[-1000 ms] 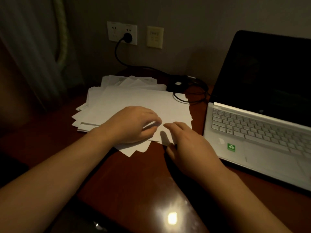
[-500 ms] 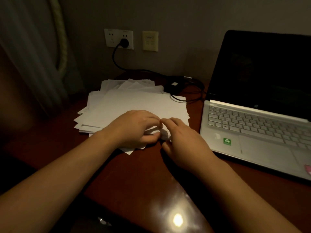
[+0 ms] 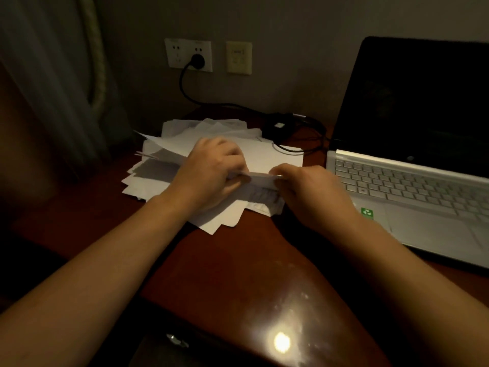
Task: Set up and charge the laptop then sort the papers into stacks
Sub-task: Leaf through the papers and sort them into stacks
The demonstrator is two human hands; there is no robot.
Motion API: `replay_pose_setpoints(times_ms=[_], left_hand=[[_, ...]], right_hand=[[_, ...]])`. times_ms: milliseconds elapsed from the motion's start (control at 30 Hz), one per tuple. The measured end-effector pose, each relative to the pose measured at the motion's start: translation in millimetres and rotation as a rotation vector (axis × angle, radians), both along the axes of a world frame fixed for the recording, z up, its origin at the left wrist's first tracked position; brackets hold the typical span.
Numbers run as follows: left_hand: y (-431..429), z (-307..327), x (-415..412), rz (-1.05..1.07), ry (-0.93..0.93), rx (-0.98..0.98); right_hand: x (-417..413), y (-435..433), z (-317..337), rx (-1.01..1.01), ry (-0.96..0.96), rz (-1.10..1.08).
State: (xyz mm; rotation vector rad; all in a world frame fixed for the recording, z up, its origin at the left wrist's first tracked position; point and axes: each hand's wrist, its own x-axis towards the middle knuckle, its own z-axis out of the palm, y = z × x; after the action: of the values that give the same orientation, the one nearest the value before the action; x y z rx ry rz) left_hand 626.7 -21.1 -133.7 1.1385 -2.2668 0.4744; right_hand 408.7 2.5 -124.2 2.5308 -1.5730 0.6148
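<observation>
- we see the papers (image 3: 272,154) as a loose, fanned pile on the worktop (image 3: 238,260), just left of the open laptop (image 3: 412,186), whose screen is dark.
- our left hand (image 3: 211,170) sits over the near middle of the pile. its fingers (image 3: 232,154) are curled round the near edge of a few lifted sheets (image 3: 172,144), and its thumb is hidden beneath them.
- our right hand (image 3: 312,192) is at the pile's near right corner, between the pile and the laptop. its fingertips pinch the same raised edge from the other end.
- the relation that matters is that the held edge runs left to right between the two hands, up off the pile. the rest of those sheets reaches away and to the left, and a printed sheet (image 3: 264,198) shows in the gap below.
- both hands are on the sheaf. the left is nearer the bulk of the pile, and the right is nearer the laptop.
- a black cable (image 3: 185,86) leaves the wall socket (image 3: 197,59) and runs toward the laptop. we cannot tell whether its far end is plugged in.
- we judge the sorting has barely begun, as only one heap is visible.
- we judge the next move is to draw the sheaf toward us onto bare worktop. since it is held by one edge only, it may sag or shed a sheet.
</observation>
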Motion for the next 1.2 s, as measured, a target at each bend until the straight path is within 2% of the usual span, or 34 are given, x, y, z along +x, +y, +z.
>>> replay_pose_setpoints(times_ms=[167,267,333,500,633,800,900,1033,1200], left_hand=[[2,0,-4,-0.002,0.069,-0.085],[6,4,-7,-0.094,0.002,-0.109],[6,4,-8,-0.135,-0.074,-0.063],[0,-2,-4,-0.107,-0.142,0.179],[0,-4,-4,-0.06,-0.065,0.209],[0,-4,-1,-0.044,0.019,0.273],[0,-3,-3,-0.044,0.027,0.245],[3,1,-5,-0.041,0.046,0.132],[4,3,-3,-0.032,-0.137,-0.016]], right_hand=[[0,-9,-4,0.031,0.051,0.034],[-2,-8,-11,0.002,-0.082,0.006],[-5,-7,-10,-0.049,-0.162,-0.027],[-6,-3,-9,-0.129,-0.172,-0.027],[-4,1,-6,-0.061,-0.171,0.105],[-5,1,-8,-0.019,-0.032,0.192],[-6,0,-11,0.0,0.022,0.17],[-7,-5,-13,-0.116,-0.029,0.029],[-11,-12,-14,-0.224,-0.172,-0.131]])
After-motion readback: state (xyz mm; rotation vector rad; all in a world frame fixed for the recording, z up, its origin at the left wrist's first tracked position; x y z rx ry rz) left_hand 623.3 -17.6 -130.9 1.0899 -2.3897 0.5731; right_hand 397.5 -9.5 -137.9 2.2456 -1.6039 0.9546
